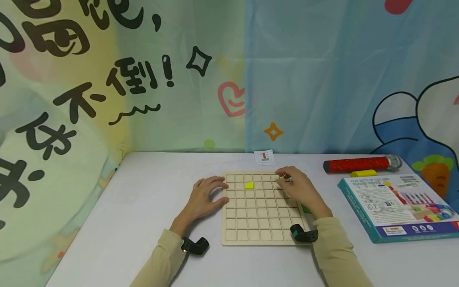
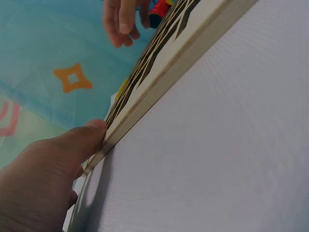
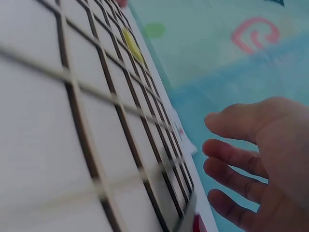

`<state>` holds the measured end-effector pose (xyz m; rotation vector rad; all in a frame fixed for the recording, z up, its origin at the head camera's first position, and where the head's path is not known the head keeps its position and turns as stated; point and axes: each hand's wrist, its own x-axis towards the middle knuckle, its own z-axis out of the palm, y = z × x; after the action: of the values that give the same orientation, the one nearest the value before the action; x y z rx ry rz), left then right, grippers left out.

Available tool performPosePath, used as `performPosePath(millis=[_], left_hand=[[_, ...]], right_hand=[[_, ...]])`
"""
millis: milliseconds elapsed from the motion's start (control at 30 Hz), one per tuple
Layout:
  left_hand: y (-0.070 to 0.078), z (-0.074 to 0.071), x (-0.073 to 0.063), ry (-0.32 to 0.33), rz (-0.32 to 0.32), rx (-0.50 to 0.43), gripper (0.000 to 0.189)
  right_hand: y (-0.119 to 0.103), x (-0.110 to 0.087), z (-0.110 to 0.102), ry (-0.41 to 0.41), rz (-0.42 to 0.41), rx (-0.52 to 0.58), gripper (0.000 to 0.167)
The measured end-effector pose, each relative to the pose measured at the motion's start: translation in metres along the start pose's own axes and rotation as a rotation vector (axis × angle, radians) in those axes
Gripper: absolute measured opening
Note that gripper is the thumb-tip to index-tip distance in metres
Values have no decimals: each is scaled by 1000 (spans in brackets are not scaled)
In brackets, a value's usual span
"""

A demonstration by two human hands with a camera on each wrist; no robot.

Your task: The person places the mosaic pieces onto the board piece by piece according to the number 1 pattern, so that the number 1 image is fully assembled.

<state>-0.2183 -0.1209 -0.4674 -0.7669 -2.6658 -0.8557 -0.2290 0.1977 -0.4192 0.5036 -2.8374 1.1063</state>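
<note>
A pale wooden grid board (image 1: 265, 211) lies on the white table. One small yellow piece (image 1: 249, 185) sits in a square of its upper rows. My left hand (image 1: 208, 198) is at the board's left edge, thumb and fingertips resting against it; the left wrist view shows the thumb (image 2: 91, 133) touching the rim. Over the board's far right corner hovers my right hand (image 1: 297, 187), fingers loosely bent. In the right wrist view, no object shows between its fingers (image 3: 231, 157). Beside the right edge, partly hidden by the right forearm, is a green piece (image 1: 306, 209).
Behind the board lies a small card (image 1: 264, 157) printed with a grid and coloured shapes. To the right are a red glittery tube (image 1: 356, 164), a yellow cylinder (image 1: 363, 173) and a flat teal box (image 1: 398, 207). A printed cloth (image 1: 301, 79) hangs behind the table.
</note>
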Motion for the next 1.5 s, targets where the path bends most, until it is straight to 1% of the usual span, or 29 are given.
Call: performPosePath(millis=[167, 367, 433, 567, 700, 800, 1000, 1167, 1400, 1500], left_hand=[[0, -1, 1, 5, 6, 8, 38], [-1, -1, 2, 6, 5, 12, 38], [-1, -1, 2, 10, 6, 12, 38], [-1, -2, 2, 12, 8, 11, 38], [-2, -2, 1, 8, -4, 12, 37], [-3, -1, 0, 9, -12, 9, 37], [-4, 1, -1, 10, -12, 13, 37], [-3, 1, -2, 5, -8, 8, 37], [-2, 1, -1, 22, 5, 3, 37], [-1, 1, -1, 25, 6, -3, 37]], right_hand=[[16, -3, -13, 25, 57, -24, 31], [33, -6, -22, 41, 121, -77, 33], [35, -7, -24, 31, 157, -84, 34], [39, -8, -27, -12, 244, -83, 39], [44, -8, -27, -43, 302, -82, 42], [47, -8, -27, -46, 318, -91, 44], [48, -9, -26, -33, 321, -121, 49], [46, -10, -26, -20, 339, -126, 47], [45, -12, -26, 7, 323, -142, 43], [45, -13, -26, 10, 334, -156, 42]])
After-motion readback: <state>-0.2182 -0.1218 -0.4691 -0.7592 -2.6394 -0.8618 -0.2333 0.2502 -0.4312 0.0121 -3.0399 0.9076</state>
